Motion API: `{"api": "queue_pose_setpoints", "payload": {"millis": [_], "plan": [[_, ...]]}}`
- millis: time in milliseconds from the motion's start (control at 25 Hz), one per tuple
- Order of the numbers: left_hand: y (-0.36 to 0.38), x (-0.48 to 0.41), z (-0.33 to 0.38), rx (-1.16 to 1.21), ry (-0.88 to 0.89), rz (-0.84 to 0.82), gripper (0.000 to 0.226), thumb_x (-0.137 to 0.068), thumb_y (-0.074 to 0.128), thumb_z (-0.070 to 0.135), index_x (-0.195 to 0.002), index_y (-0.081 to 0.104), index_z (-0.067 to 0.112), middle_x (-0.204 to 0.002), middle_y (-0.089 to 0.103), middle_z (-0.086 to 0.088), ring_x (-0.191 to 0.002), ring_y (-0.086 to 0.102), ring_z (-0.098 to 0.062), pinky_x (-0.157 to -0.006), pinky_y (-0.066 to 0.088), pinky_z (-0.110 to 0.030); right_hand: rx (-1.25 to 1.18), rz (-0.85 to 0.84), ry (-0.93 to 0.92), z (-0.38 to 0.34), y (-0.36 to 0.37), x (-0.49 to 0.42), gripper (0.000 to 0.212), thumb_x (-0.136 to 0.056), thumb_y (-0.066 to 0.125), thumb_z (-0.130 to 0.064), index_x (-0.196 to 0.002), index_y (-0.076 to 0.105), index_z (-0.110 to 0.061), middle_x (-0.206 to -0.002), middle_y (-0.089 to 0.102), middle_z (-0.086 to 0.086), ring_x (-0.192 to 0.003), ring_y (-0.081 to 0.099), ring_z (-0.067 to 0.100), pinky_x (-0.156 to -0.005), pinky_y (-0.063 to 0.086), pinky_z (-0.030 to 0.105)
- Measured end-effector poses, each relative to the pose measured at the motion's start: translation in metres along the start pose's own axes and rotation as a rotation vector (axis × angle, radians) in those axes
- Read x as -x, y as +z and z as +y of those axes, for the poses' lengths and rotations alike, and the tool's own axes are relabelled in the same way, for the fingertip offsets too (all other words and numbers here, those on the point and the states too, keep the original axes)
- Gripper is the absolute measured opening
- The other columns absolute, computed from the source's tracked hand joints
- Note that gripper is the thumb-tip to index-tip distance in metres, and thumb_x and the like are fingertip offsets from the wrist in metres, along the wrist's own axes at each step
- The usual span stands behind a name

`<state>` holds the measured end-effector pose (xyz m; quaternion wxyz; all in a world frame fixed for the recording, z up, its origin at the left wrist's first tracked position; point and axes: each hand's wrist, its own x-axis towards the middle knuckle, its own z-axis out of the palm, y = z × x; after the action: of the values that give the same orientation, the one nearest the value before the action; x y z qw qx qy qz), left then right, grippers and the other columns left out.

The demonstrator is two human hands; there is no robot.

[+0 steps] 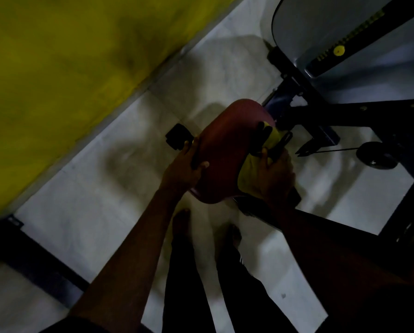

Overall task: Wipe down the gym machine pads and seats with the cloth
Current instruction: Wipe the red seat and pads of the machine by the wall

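Note:
A dark red padded seat [227, 150] of a gym machine is in the middle of the view, seen from above in dim light. My left hand [189, 162] grips its left edge, thumb on top. My right hand [270, 174] presses a yellow cloth [249, 164] against the seat's right side; part of the cloth [273, 137] shows beyond my fingers. A black lever or handle [282, 144] of the machine lies close to my right hand.
The machine's black frame [326, 114] and a grey shroud [321, 27] with a yellow knob [339, 51] are at the upper right. A small black wheel [376, 156] stands right. A yellow wall [64, 68] fills the upper left. My bare feet [181, 224] stand on pale floor tiles.

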<state>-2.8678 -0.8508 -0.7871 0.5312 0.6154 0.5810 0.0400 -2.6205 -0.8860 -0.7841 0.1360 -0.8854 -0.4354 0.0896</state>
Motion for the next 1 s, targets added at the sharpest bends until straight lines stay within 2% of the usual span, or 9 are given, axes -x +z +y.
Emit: {"api": "queue_pose_setpoints", "payload": {"millis": [240, 400, 520, 600, 680, 760, 840, 880, 1000], "plan": [[-0.012, 0.001, -0.001, 0.044, -0.011, -0.041, 0.071, -0.099, 0.046, 0.052, -0.156, 0.005, 0.040, -0.165, 0.012, -0.006, -0.142, 0.035, -0.035, -0.111, 0.037, -0.047, -0.035, 0.177, 0.150, -0.003, 0.009, 0.083, 0.080, -0.103, 0.029, -0.057, -0.145, 0.040, 0.009, -0.145, 0.045, 0.033, -0.137, 0.039, 0.050, -0.115, 0.028, 0.059], [-0.031, 0.001, -0.011, 0.267, -0.057, -0.061, 0.060, -0.097, 0.059, 0.039, -0.151, 0.035, 0.032, -0.152, 0.043, 0.002, -0.135, 0.043, -0.017, -0.104, 0.033, -0.023, -0.095, 0.206, 0.231, -0.012, 0.022, 0.101, 0.091, -0.099, 0.021, -0.067, -0.149, 0.032, 0.008, -0.152, 0.032, 0.034, -0.142, 0.027, 0.054, -0.116, 0.019, 0.064], [-0.034, 0.003, -0.021, 0.406, -0.035, 0.029, 0.052, -0.086, 0.074, 0.031, -0.135, 0.060, 0.020, -0.126, 0.065, 0.002, -0.113, 0.057, -0.009, -0.101, 0.044, -0.029, -0.209, 0.147, 0.205, -0.015, 0.035, 0.126, 0.088, -0.098, 0.040, -0.063, -0.152, 0.025, 0.005, -0.157, 0.022, 0.033, -0.145, 0.018, 0.054, -0.115, 0.018, 0.067], [-0.033, 0.000, -0.024, 0.373, -0.010, 0.067, 0.051, -0.080, 0.080, 0.030, -0.126, 0.067, 0.013, -0.118, 0.070, -0.004, -0.102, 0.063, -0.012, -0.094, 0.049, -0.030, -0.268, 0.098, 0.215, -0.029, 0.037, 0.142, 0.086, -0.096, 0.049, -0.058, -0.153, 0.027, 0.002, -0.157, 0.025, 0.030, -0.145, 0.022, 0.049, -0.117, 0.021, 0.061], [-0.040, -0.002, -0.022, 0.322, -0.050, 0.083, 0.049, -0.077, 0.083, 0.031, -0.121, 0.070, 0.015, -0.119, 0.068, 0.000, -0.105, 0.060, -0.006, -0.084, 0.045, -0.010, -0.297, 0.026, 0.197, -0.052, 0.036, 0.161, 0.081, -0.096, 0.051, -0.056, -0.151, 0.034, 0.002, -0.153, 0.033, 0.029, -0.141, 0.031, 0.046, -0.116, 0.023, 0.052], [-0.048, -0.008, -0.026, 0.256, -0.056, 0.090, 0.040, -0.079, 0.082, 0.025, -0.116, 0.072, 0.013, -0.114, 0.070, 0.000, -0.093, 0.057, 0.008, -0.067, 0.038, 0.005, -0.286, 0.026, 0.168, -0.072, 0.039, 0.167, 0.072, -0.097, 0.055, -0.047, -0.146, 0.041, 0.004, -0.148, 0.040, 0.030, -0.135, 0.038, 0.046, -0.113, 0.029, 0.054], [-0.055, -0.009, -0.033, 0.205, -0.074, 0.075, 0.033, -0.083, 0.079, 0.018, -0.114, 0.073, 0.010, -0.108, 0.070, 0.000, -0.070, 0.055, 0.019, -0.058, 0.038, 0.006, -0.268, -0.014, 0.100, -0.076, 0.034, 0.183, 0.078, -0.100, 0.037, -0.059, -0.146, 0.042, 0.005, -0.148, 0.040, 0.029, -0.135, 0.038, 0.046, -0.112, 0.029, 0.053], [-0.057, -0.007, -0.035, 0.187, -0.071, 0.072, 0.032, -0.083, 0.078, 0.017, -0.114, 0.073, 0.010, -0.108, 0.071, -0.001, -0.069, 0.055, 0.019, -0.058, 0.038, 0.006, -0.263, -0.026, 0.044, -0.070, 0.028, 0.198, 0.083, -0.099, 0.032, -0.063, -0.148, 0.039, 0.004, -0.152, 0.035, 0.028, -0.138, 0.034, 0.045, -0.114, 0.027, 0.051], [-0.054, 0.001, -0.041, 0.177, -0.020, 0.081, 0.033, -0.084, 0.078, 0.019, -0.116, 0.073, 0.015, -0.117, 0.071, -0.001, -0.097, 0.059, 0.004, -0.073, 0.044, 0.001, -0.370, -0.129, 0.006, -0.070, 0.028, 0.191, 0.078, -0.097, 0.048, -0.053, -0.157, 0.021, -0.012, -0.161, 0.018, 0.024, -0.149, 0.017, 0.040, -0.118, 0.026, 0.058]]}}
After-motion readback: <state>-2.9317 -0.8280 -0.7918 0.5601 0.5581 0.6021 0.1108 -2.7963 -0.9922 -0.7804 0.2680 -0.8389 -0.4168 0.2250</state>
